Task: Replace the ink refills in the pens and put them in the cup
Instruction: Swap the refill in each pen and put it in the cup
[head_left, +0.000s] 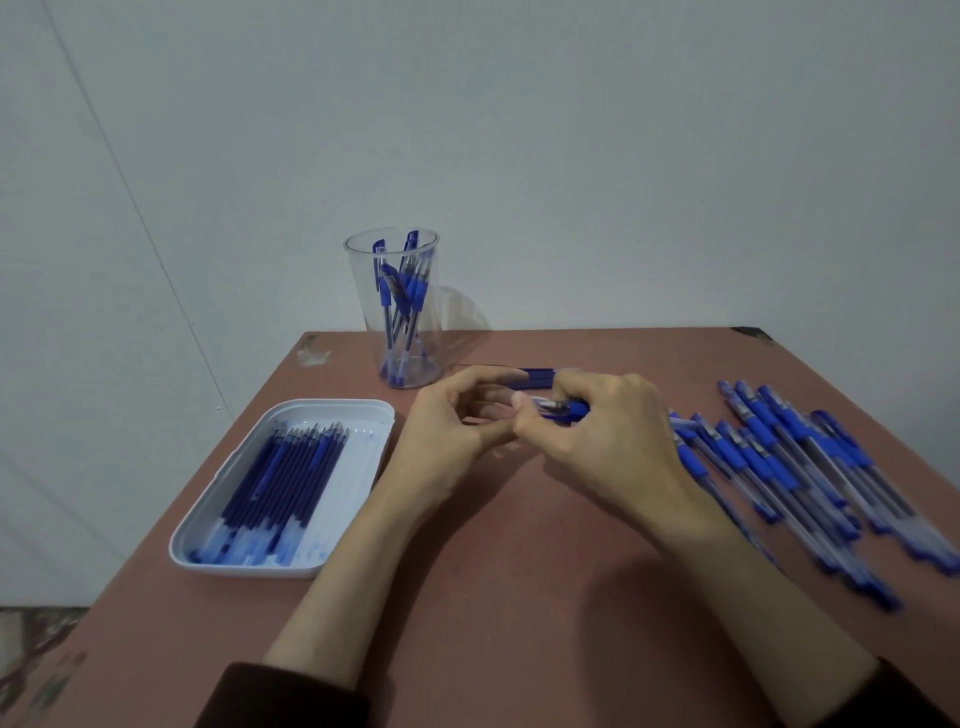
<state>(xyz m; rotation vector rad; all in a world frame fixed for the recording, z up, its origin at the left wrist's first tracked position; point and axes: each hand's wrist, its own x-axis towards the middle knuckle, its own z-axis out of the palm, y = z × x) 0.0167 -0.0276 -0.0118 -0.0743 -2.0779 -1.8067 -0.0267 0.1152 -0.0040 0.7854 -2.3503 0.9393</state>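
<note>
Your right hand (618, 431) gripped a clear-barrelled pen with a blue rubber grip (569, 410). Your left hand (447, 431) curled at its tip, though I couldn't tell whether it was pinching. Several pens already stood in the clear plastic cup (363, 301) — the sprawling pile of blue pens (805, 467) suggested most work was left.

Head-camera view of one person | left hand (452, 434) and right hand (610, 431) bare to well above the wrist | left sleeve (283, 696) and right sleeve (906, 693) dark, brownish-black cloth (only their ends show, at the bottom edge) | hems plain, loosely fitted
</note>
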